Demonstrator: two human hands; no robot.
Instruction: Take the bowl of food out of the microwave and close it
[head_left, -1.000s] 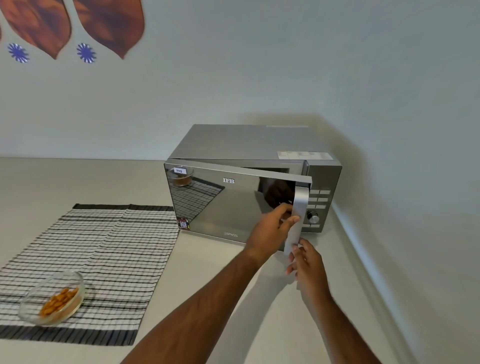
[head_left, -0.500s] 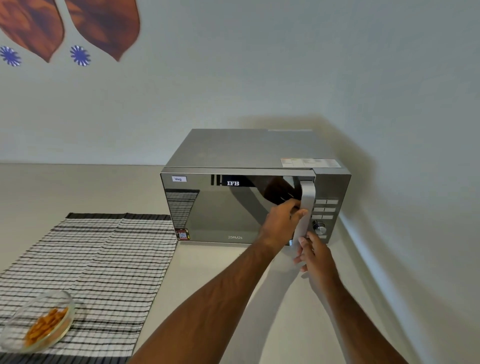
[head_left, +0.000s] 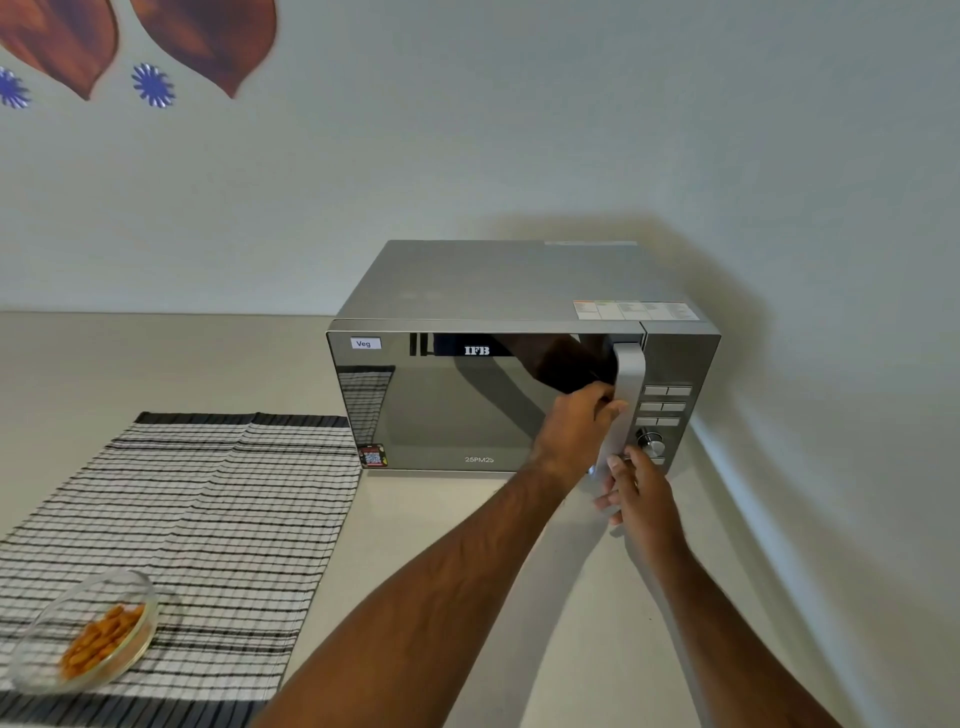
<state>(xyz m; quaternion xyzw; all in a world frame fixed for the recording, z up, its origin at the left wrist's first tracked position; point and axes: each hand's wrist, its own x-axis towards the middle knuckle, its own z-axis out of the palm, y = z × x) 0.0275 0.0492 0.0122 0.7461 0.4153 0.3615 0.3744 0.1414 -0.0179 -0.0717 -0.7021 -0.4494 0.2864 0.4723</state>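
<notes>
Clear glass, that's what sits nearest: a shallow transparent glass bowl (head_left: 85, 631) holding orange snack pieces (head_left: 101, 640), down at eight o'clock in the view, resting on the near left part of a white cloth mat with thin black stripes and dark end bands (head_left: 208, 519). The bowl is out of the oven and well apart from it, with nothing touching it.

Two bare forearms run up from the bottom edge across the pale beige countertop (head_left: 597, 623) toward two o'clock. The right hand (head_left: 641, 499) is at the lower end of the long silver vertical door handle (head_left: 626, 405), fingers loosely together and pointing up along it, fingertips touching the handle's foot; it partly covers the lowest buttons of the panel. The left hand (head_left: 579, 431) is higher, curled round the handle's middle from the nine o'clock side, thumb across the front, fingers tucked behind and hidden.

Beyond them stands the boxy silver microwave with a mirrored dark door (head_left: 467, 405), door flush against the body, mat and arms reflected in it. At its three o'clock side is the control panel with small grey buttons and a round knob (head_left: 662, 421). A small white "Veg" label (head_left: 365, 343) sits at the door's top left, a QR sticker (head_left: 372, 457) at its bottom left.

Farthest off, the pale wall (head_left: 519, 130) carries brown leaf-shaped decals and blue flower shapes (head_left: 150, 83) at eleven o'clock.
</notes>
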